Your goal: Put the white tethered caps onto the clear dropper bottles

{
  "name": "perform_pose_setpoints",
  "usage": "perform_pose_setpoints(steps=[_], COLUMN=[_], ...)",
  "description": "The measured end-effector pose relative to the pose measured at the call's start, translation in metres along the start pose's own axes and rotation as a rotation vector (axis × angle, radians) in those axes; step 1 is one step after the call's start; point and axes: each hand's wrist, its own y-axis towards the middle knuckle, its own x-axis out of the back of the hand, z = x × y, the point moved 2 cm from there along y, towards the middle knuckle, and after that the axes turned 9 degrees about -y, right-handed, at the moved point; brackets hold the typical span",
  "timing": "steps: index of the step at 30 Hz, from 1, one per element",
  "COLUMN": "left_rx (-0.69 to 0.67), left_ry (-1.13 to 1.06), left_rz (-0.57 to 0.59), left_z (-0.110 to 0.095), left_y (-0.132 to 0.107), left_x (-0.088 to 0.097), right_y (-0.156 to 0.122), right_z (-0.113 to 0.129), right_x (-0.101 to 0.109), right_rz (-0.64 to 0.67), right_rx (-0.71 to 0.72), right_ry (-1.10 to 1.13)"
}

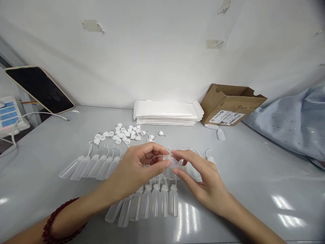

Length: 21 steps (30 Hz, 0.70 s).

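My left hand (138, 167) and my right hand (200, 179) meet over the grey table (254, 176), both pinched on one small clear plastic bottle (175, 164). The left fingers grip its white cap end; the right fingers hold its body. Under the hands lies a row of several clear bottles (149, 203) with tethered caps. Another row of bottles (88, 166) lies to the left. Beyond them is a scatter of small white needle tips (122, 134).
A stack of white bags (167, 113) lies against the wall, beside an open cardboard box (230, 105). A phone (40, 88) leans at far left with a cable. Blue-grey cloth (291, 122) covers the right. One loose bottle (220, 134) lies near the box.
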Motion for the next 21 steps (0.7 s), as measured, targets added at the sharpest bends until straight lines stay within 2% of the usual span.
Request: perform_pose_setpoints(steps=[4,7,13,18,21], left_rx=[0.173,0.226,0.218,0.192,0.166], left_ry=[-0.159,-0.293,-0.409,-0.396,-0.305], left_rz=[0.107,0.163,0.104,0.028,0.063], left_z=[-0.001,0.001,0.008,0.01,0.007], left_y=[0.001,0.002,0.0,-0.001,-0.001], left_x=[0.001,-0.002,-0.008,-0.008,-0.008], right_y=[0.0,-0.001,-0.003,-0.005,-0.006], right_z=[0.002,0.003,0.003,0.003,0.002], right_x=[-0.002,-0.003,-0.008,-0.011,-0.012], right_rz=[0.024,-0.008,-0.044,-0.074,-0.095], right_rx=[0.072,0.06,-0.077,-0.219,-0.272], right_ry=[0.051,0.057,0.183,0.407,0.491])
